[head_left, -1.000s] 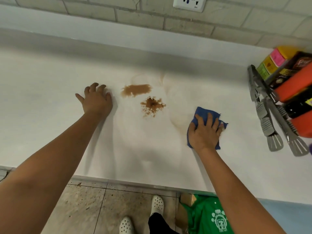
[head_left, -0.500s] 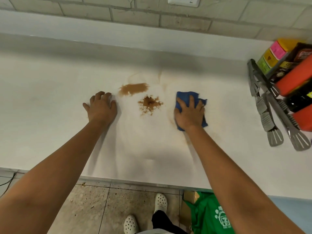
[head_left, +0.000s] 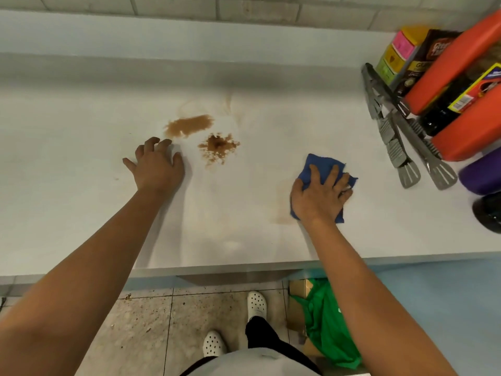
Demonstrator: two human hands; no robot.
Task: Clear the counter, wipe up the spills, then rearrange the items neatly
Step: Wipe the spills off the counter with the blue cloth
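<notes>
My right hand (head_left: 320, 196) presses flat, fingers spread, on the blue cloth (head_left: 322, 164); my left hand (head_left: 157, 166) rests open on the surface (head_left: 67, 158) beside the brown spills (head_left: 217, 147).

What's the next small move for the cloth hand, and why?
Probably slide the right hand with the blue cloth left over the nearer brown spill. Both brown patches, including the far one, are unwiped, and the cloth sits apart to their right. The left hand rests flat on the counter, bracing.
</notes>
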